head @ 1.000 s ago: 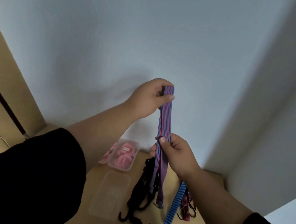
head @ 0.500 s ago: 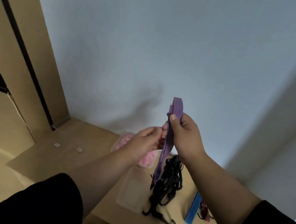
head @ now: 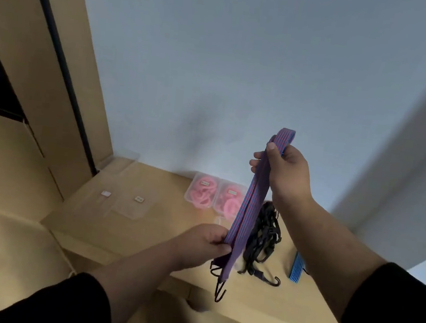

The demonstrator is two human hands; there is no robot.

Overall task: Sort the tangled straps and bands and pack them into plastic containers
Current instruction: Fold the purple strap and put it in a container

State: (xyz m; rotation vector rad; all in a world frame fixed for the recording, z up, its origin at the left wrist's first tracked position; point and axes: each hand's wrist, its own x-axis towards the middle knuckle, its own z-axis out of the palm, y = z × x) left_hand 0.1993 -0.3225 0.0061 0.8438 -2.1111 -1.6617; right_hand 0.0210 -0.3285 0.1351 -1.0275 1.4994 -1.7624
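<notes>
Overhead, folded striped strap (head: 251, 202) pinched by right hand (head: 284, 172) and left hand (head: 204, 242); container labels unreadable.

Black sleeves (head: 65, 301) pushed up, forearms and hands bare.

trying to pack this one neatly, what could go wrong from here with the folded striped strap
1. The striped strap is only pinched at its fold by the right hand and lower down by the left hand; the layers could slip apart.
2. Its hook dangles below the table edge and might catch there.
3. It hangs beside the black tangle and could snag on it.
</notes>
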